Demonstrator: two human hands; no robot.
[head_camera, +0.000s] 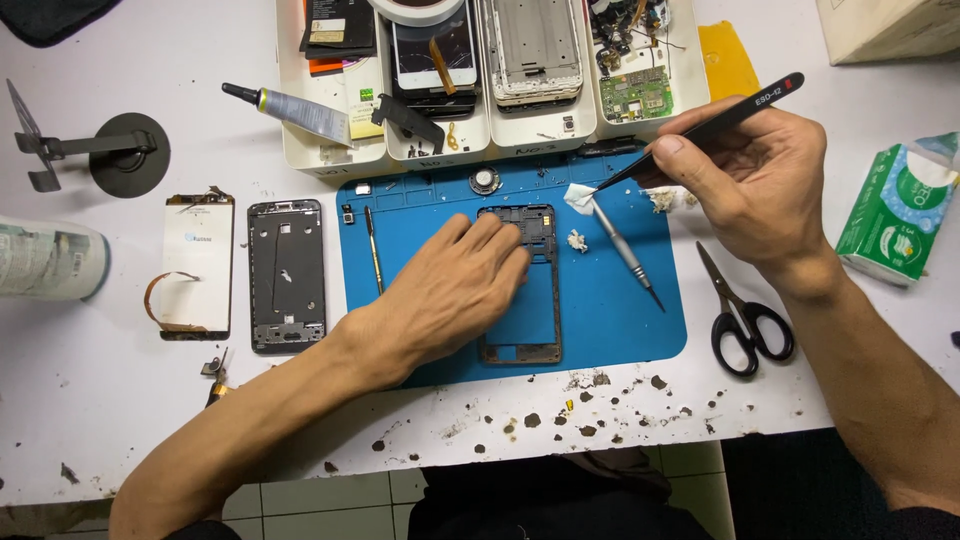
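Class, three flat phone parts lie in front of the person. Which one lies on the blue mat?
The open dark phone frame under the left hand; the screen panel and black frame lie on the white table.

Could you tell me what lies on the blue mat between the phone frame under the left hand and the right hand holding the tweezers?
In the head view, a silver screwdriver and a small white wad lie there.

A black rectangular plastic phone frame (520, 290) is lying flat on the blue mat; slim black tweezers (700, 130) are pinching white tissue (580, 196).
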